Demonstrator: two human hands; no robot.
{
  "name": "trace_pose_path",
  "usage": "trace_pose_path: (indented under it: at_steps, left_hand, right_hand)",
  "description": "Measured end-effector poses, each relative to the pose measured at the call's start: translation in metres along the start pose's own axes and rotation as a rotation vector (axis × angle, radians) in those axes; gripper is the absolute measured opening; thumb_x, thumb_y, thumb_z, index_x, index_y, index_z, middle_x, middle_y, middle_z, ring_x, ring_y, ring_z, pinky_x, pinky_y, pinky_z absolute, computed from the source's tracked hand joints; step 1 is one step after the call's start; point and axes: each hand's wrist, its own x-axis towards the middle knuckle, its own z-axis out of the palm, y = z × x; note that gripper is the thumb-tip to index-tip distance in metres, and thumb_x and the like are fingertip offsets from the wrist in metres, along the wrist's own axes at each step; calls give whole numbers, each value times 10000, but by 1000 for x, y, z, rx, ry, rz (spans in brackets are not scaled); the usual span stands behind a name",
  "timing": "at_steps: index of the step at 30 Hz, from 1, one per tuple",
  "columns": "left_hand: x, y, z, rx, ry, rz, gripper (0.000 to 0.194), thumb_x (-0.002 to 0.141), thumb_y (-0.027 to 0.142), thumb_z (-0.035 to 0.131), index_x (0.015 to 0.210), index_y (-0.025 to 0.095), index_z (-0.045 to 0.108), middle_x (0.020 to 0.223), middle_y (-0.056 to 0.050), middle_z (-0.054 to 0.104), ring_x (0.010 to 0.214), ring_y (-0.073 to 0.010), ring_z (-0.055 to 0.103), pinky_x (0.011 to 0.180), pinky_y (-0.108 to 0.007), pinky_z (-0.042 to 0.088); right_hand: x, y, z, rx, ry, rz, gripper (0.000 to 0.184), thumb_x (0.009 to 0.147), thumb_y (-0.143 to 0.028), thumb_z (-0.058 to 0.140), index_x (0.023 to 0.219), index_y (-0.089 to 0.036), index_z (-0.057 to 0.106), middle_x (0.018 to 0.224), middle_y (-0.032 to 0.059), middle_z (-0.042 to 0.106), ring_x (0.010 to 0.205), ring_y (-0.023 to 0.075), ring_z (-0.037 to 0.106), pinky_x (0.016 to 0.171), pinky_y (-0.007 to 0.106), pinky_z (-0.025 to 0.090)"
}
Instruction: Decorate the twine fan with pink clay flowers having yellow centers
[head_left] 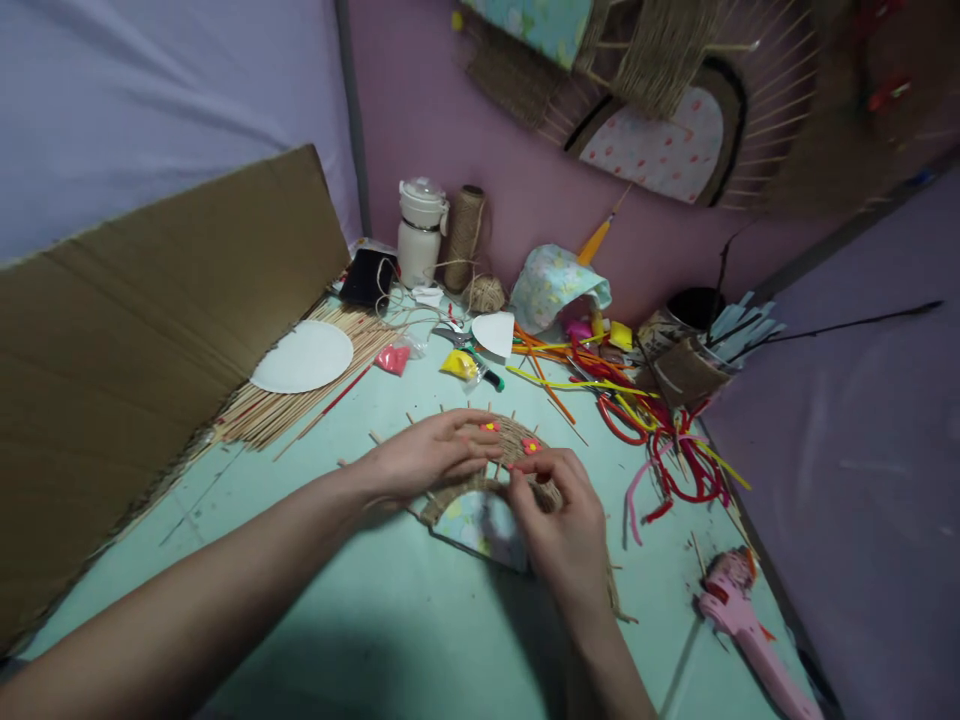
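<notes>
A half-round craft [480,530] lies on the table, with twine woven round sticks that poke out along its rim and floral cloth at its centre. Two red clay flowers with yellow middles, one a left flower [490,427] and one a right flower [531,446], sit on the woven twine. My left hand [431,455] rests over the craft's left part, palm down with fingers stretched out. Above its right part, my right hand [559,510] pinches thumb and forefinger together. A tiny pinkish spot shows at those fingertips, too small to name.
Behind stand a white jar [420,235], a twine spool [465,238] and yellow clay [459,364]. Thin sticks [262,415] lie left beside cardboard [180,260]. Pipe cleaners [686,470] tangle at right, near a pink glue gun [754,625].
</notes>
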Motion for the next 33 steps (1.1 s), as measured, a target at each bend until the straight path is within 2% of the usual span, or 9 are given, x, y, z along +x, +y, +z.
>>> trace_pose_path:
  at_steps: [3,5,8,11,14,18,23,26,33]
  left_hand:
    - [-7,12,-11,-76,82,2,221,866,130,602,1087,128,599,1144,-153,685,971,-147,683,895,-254,514]
    - [-12,18,-21,-71,132,21,129,885,163,591,1003,114,607,979,-131,717,766,-112,691,704,-194,540]
    - [-16,24,-38,-52,231,135,168,924,251,547,887,106,624,663,-27,640,462,-36,527,434,-119,396]
    - [-16,28,-54,-138,329,310,242,934,274,521,816,96,635,509,54,448,381,-16,345,374,-119,279]
    - [-14,32,-65,-266,367,369,169,899,163,531,906,65,668,598,8,527,478,-38,453,454,-134,375]
    - [-13,37,-74,-301,416,372,241,856,15,493,1032,23,658,818,-113,682,674,-92,613,643,-181,502]
    - [-11,37,-84,-249,485,408,141,874,45,553,988,100,613,815,-101,725,673,-109,662,674,-217,538]
    - [-9,37,-91,-237,551,415,71,871,84,590,804,104,603,720,-67,706,593,-77,634,602,-170,514]
    - [-7,39,-100,-305,573,428,385,749,423,750,629,129,533,463,50,496,360,-17,376,365,-122,307]
  right_hand:
    - [2,-5,-10,141,-9,104,92,852,-274,617,783,-213,630,827,17,622,800,179,577,721,304,442]
    - [3,-16,-20,181,-63,108,101,855,-292,632,792,-213,643,839,21,632,819,181,587,738,304,445]
    - [13,-42,-33,139,-135,1,103,856,-278,636,775,-216,644,829,21,642,817,179,591,740,300,444]
    - [40,-63,-30,16,-180,-167,93,851,-256,626,768,-218,646,796,12,655,772,171,590,714,292,440]
    - [82,-62,2,-65,-262,-288,87,842,-239,621,768,-211,658,790,2,680,753,161,605,712,283,443]
    - [137,-38,76,-202,-415,-353,82,842,-189,620,804,-174,691,817,29,717,737,151,630,692,260,452]
    - [166,-22,146,-277,-503,-478,112,835,-135,628,850,-170,733,849,52,721,802,171,633,750,273,440]
    - [166,-20,161,-344,-544,-564,150,867,-156,602,865,-184,749,884,67,707,874,199,613,790,299,414]
    - [158,-22,167,-498,-541,-660,194,914,-171,527,879,-159,717,930,115,658,917,250,552,778,343,367]
